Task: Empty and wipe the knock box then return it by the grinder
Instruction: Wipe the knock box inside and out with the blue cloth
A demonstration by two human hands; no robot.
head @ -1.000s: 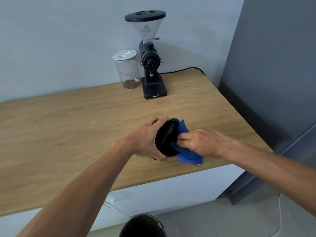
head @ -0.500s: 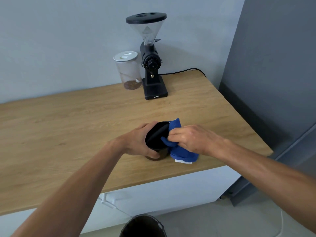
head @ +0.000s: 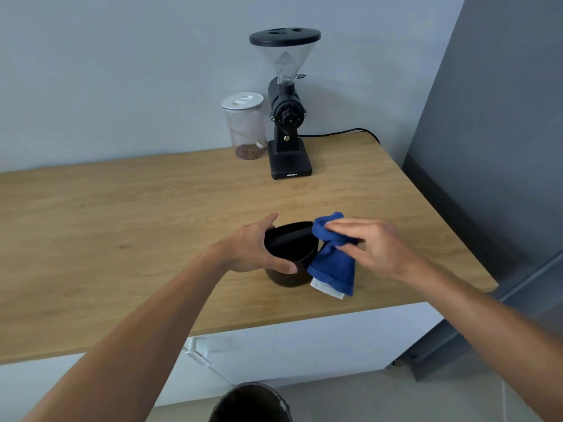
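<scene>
- Knock box (head: 289, 254): black, upright on the wooden counter (head: 122, 223) near its front edge, at about 6 o'clock from the grinder (head: 288, 117) and well apart from it. The left hand (head: 253, 248) is wrapped around its left wall and rim, gripping it.
- The right hand (head: 374, 245) pinches a bunched blue cloth (head: 332, 266) just beside the box's right wall; the cloth hangs down with its white label at the bottom.
- Risk: the box stands close to the counter edge, so a hard wipe, or a slack left grip, could probably push it off toward the bin (head: 249, 403) on the floor at 6 o'clock.
- Risk: the dangling cloth tail could catch the rim and tip the box.
- Around: a clear lidded jar (head: 245, 129) with brown grounds stands touching or just beside the grinder at its 9 o'clock; the black cord (head: 344, 132) trails off at 3 o'clock.
- The stretch of counter between box and grinder is bare, so I judge the return path open; the jar narrows the grinder's left side.
</scene>
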